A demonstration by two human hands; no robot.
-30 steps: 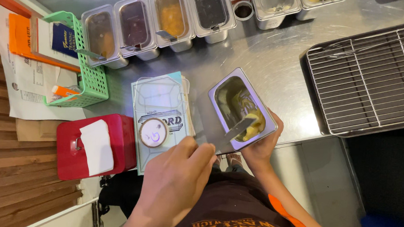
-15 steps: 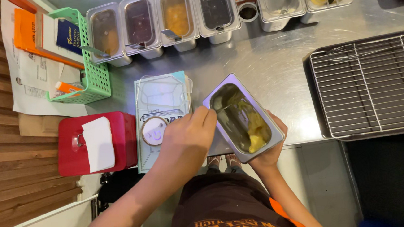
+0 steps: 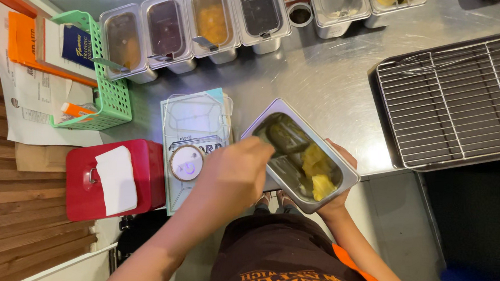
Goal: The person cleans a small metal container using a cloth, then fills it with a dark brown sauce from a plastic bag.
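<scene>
A brushed steel counter (image 3: 324, 81) runs across the room, with wood slats to one side of it. At its near edge the person tilts a small rectangular steel pan (image 3: 299, 156) over the counter's lip; yellow chunks of food (image 3: 317, 170) have gathered at the pan's lower end. The right hand (image 3: 341, 182) supports the pan from underneath, its fingers wrapped up around the far rim, mostly hidden by the pan. The left hand (image 3: 237, 175) sits at the pan's near side, fingers curled tight around the handle of a dark utensil (image 3: 282, 138) whose head lies inside the pan. Just beside the pan, past the left hand, rests a clear plastic lid (image 3: 194, 136) over a printed sheet, and beyond that a red box (image 3: 109, 177) with a white paper on top. Farther back from the pan stands a row of sauce containers (image 3: 193, 28), with a green basket (image 3: 105, 74) at the row's end. On the pan's other side sits a wire rack (image 3: 458, 102) on a dark tray.
</scene>
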